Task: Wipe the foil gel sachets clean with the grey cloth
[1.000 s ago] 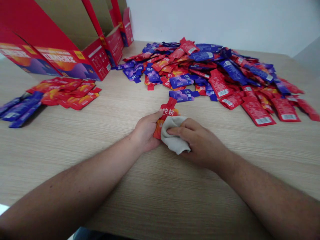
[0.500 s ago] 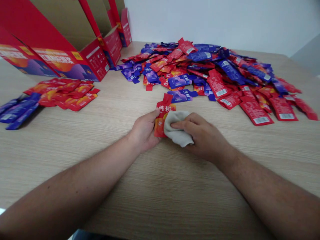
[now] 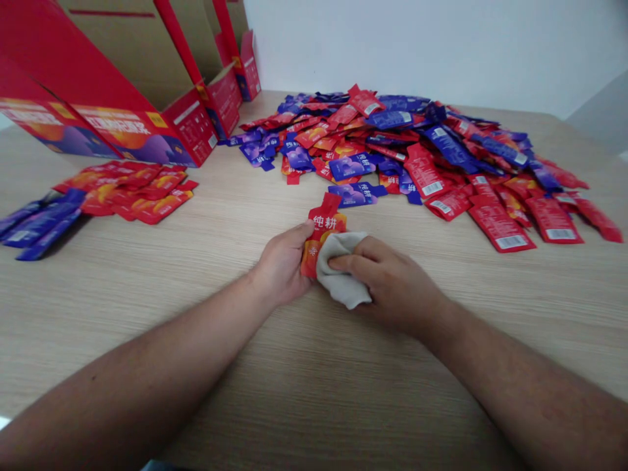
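In the middle of the head view, my left hand (image 3: 284,265) is closed on a red and orange sachet (image 3: 324,222), thumb at its left edge. The sachet's printed front faces up and its narrow neck points away from me. My right hand (image 3: 392,281) grips a bunched pale grey cloth (image 3: 343,271) between thumb and fingers. That cloth lies against the lower right part of the sachet and hides it there. Just beyond the sachet's neck, a purple sachet (image 3: 356,194) lies flat on the table.
A large heap of red and purple sachets (image 3: 392,131) spreads across the back of the wooden table (image 3: 235,405). To the left lie a group of red sachets (image 3: 142,190) and several purple sachets (image 3: 49,219). Behind them stand open red cardboard boxes (image 3: 132,131). A pale wall (image 3: 417,46) closes the back.
The cloth in my right hand has moved slightly down and left along the sachet. My left hand keeps its hold. The whole view has shifted a little, so things sit lower.
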Available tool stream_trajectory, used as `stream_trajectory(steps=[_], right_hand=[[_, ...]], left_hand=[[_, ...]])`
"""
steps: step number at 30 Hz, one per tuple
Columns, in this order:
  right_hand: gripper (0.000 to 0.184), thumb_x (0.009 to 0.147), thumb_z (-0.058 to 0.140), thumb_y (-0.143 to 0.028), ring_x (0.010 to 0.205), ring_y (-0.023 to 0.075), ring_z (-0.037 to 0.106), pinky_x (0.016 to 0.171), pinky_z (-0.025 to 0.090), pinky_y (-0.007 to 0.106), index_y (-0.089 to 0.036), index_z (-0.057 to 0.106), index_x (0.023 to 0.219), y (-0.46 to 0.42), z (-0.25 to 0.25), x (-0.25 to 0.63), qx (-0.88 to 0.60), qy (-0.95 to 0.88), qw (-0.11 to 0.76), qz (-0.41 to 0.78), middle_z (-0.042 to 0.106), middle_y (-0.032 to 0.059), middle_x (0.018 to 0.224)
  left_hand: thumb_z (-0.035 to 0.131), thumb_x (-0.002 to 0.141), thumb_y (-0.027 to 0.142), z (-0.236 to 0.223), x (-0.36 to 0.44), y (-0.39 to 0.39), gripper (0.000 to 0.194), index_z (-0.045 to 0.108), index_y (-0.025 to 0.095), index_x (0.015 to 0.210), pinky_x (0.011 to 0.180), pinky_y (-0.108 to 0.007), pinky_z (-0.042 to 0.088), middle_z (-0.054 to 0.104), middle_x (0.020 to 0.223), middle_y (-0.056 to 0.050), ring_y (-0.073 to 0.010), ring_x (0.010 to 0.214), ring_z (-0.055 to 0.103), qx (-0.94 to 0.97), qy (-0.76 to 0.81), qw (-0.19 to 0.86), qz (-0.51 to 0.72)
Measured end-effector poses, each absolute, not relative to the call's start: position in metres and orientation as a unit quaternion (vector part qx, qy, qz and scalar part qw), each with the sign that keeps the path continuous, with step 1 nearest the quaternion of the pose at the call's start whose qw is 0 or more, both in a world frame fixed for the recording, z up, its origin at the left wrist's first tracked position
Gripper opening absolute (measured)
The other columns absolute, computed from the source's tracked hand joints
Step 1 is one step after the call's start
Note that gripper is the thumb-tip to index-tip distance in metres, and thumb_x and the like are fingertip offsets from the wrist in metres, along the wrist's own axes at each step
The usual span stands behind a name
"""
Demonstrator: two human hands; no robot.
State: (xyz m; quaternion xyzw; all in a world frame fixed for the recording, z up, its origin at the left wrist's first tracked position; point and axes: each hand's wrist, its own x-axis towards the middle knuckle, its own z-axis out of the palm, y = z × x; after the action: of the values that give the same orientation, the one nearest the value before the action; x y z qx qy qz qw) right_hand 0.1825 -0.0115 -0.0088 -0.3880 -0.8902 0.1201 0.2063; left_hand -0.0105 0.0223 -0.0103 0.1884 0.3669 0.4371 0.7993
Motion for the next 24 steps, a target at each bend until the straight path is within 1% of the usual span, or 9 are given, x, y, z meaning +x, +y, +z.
stream_trajectory(steps=[3, 5, 7, 9, 12, 14, 17, 22, 24], right_hand=[[0.04, 0.09, 0.068, -0.027, 0.098, 0.0282, 0.068, 0.084, 0.059, 0.043, -0.021, 0.07, 0.129, -0.009, -0.01, 0.183, -0.406, -0.876, 0.236, 0.107, 0.069, 0.0123, 0.11], [0.04, 0.089, 0.068, -0.025, 0.1, 0.0295, 0.067, 0.085, 0.06, 0.045, -0.02, 0.069, 0.129, -0.007, -0.011, 0.185, -0.456, -0.839, 0.287, 0.071, 0.069, 0.0144, 0.111], [0.042, 0.088, 0.069, -0.024, 0.101, 0.0304, 0.066, 0.085, 0.06, 0.046, -0.019, 0.068, 0.13, -0.007, -0.01, 0.185, -0.472, -0.823, 0.312, 0.054, 0.07, 0.0152, 0.112], [0.042, 0.089, 0.068, -0.026, 0.099, 0.0299, 0.066, 0.083, 0.06, 0.045, -0.02, 0.068, 0.131, -0.01, -0.008, 0.182, -0.43, -0.852, 0.289, 0.074, 0.069, 0.0136, 0.11], [0.041, 0.091, 0.066, -0.027, 0.094, 0.0274, 0.067, 0.081, 0.06, 0.042, -0.022, 0.069, 0.132, -0.013, -0.006, 0.177, -0.376, -0.889, 0.243, 0.099, 0.068, 0.0105, 0.107], [0.042, 0.09, 0.067, -0.025, 0.097, 0.0278, 0.067, 0.083, 0.06, 0.043, -0.022, 0.069, 0.132, -0.011, -0.006, 0.178, -0.409, -0.869, 0.264, 0.088, 0.068, 0.0117, 0.109], [0.043, 0.088, 0.07, -0.024, 0.101, 0.0296, 0.066, 0.086, 0.06, 0.046, -0.022, 0.068, 0.131, -0.009, -0.007, 0.179, -0.46, -0.826, 0.315, 0.079, 0.07, 0.0136, 0.113], [0.043, 0.091, 0.069, -0.029, 0.098, 0.0277, 0.066, 0.084, 0.059, 0.043, -0.024, 0.069, 0.133, -0.02, -0.002, 0.172, -0.39, -0.878, 0.245, 0.133, 0.068, 0.0099, 0.111], [0.042, 0.092, 0.069, -0.029, 0.097, 0.0277, 0.067, 0.083, 0.059, 0.042, -0.024, 0.069, 0.133, -0.017, -0.001, 0.173, -0.387, -0.88, 0.244, 0.126, 0.068, 0.0097, 0.109]], left_hand=[[0.048, 0.104, 0.022, -0.014, -0.01, 0.017, 0.029, 0.074, 0.01, 0.101, 0.077, -0.03, 0.061, 0.08, 0.091, -0.012, -0.0188, 0.076, 0.075, 0.235, 0.347, 0.787, 0.453], [0.048, 0.105, 0.02, -0.014, -0.009, 0.014, 0.028, 0.074, 0.011, 0.103, 0.077, -0.03, 0.061, 0.08, 0.095, -0.012, -0.0184, 0.078, 0.075, 0.254, 0.326, 0.79, 0.452], [0.047, 0.105, 0.019, -0.013, -0.008, 0.012, 0.028, 0.074, 0.011, 0.104, 0.08, -0.031, 0.061, 0.08, 0.097, -0.012, -0.0189, 0.08, 0.075, 0.258, 0.32, 0.792, 0.452], [0.046, 0.107, 0.021, -0.01, -0.006, 0.011, 0.031, 0.074, 0.011, 0.1, 0.084, -0.033, 0.061, 0.08, 0.096, -0.012, -0.0196, 0.083, 0.076, 0.244, 0.338, 0.79, 0.45], [0.04, 0.111, 0.034, -0.005, -0.004, 0.01, 0.044, 0.075, 0.01, 0.099, 0.089, -0.033, 0.06, 0.081, 0.097, -0.014, -0.021, 0.09, 0.077, 0.217, 0.367, 0.795, 0.431], [0.036, 0.112, 0.041, -0.003, -0.004, 0.01, 0.05, 0.075, 0.011, 0.106, 0.085, -0.033, 0.061, 0.081, 0.098, -0.014, -0.0216, 0.09, 0.077, 0.22, 0.368, 0.798, 0.423], [0.034, 0.113, 0.042, -0.005, -0.004, 0.01, 0.05, 0.074, 0.013, 0.111, 0.075, -0.034, 0.061, 0.081, 0.097, -0.013, -0.023, 0.085, 0.077, 0.233, 0.371, 0.796, 0.417], [0.034, 0.112, 0.044, -0.006, -0.003, 0.009, 0.055, 0.077, 0.011, 0.108, 0.089, -0.035, 0.061, 0.082, 0.098, -0.015, -0.0249, 0.099, 0.078, 0.209, 0.363, 0.808, 0.415], [0.033, 0.112, 0.046, -0.006, -0.004, 0.009, 0.055, 0.076, 0.011, 0.109, 0.084, -0.034, 0.061, 0.081, 0.094, -0.014, -0.0236, 0.091, 0.078, 0.219, 0.369, 0.807, 0.407]])
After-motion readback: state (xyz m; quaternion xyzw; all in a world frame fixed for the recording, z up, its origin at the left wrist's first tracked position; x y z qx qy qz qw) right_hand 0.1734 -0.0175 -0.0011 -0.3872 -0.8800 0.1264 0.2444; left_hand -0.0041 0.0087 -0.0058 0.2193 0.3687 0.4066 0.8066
